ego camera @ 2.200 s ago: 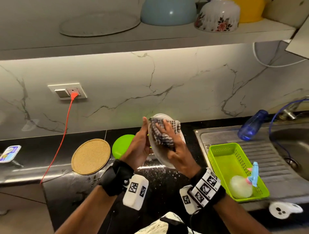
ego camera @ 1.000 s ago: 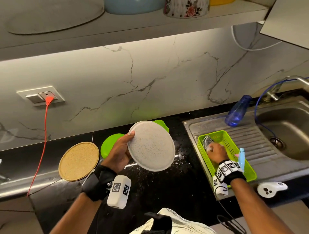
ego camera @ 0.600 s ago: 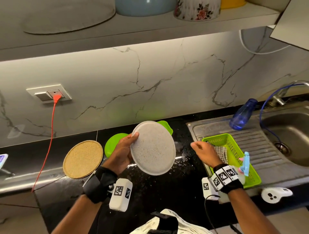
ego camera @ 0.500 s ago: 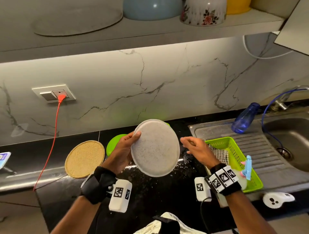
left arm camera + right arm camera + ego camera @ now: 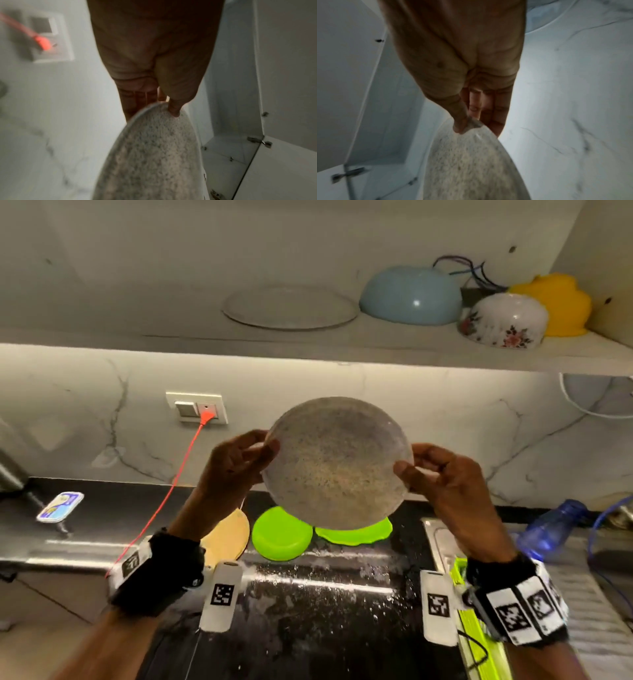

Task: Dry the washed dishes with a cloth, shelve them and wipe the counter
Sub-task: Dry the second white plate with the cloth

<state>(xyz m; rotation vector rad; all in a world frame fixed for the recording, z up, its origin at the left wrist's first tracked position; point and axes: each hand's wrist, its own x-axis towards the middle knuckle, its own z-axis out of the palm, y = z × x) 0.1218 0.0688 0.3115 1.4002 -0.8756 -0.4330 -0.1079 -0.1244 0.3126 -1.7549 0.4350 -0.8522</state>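
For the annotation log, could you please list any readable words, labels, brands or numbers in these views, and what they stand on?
No text can be read.
Wrist bands: square black-and-white code markers only, no letters.
Small blue and white packet on the counter: print too blurred to read.

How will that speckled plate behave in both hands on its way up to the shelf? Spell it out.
The speckled plate looks rigid: it keeps its round shape though the left hand and right hand hold it only at opposite rims. Its glossy sheen suggests a smooth surface that could slip from thumb pinches. It looks ceramic or glass, so probably breakable if dropped.
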